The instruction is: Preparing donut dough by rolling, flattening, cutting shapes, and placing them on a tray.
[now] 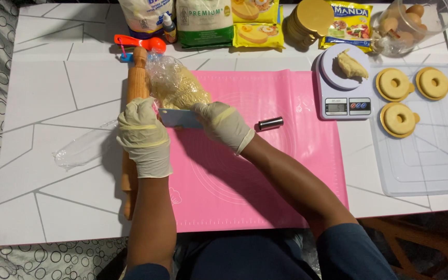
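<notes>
Both gloved hands, left hand (142, 136) and right hand (223, 124), pinch a thin scraper (178, 119), fingers closed on it, at the soft, sticky-looking dough (176, 85) mid-frame; best handled from beneath.

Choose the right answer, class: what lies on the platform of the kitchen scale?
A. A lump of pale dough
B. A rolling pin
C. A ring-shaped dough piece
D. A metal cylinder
A: a lump of pale dough rests on the round platform of the kitchen scale, right of the pink mat.
</notes>
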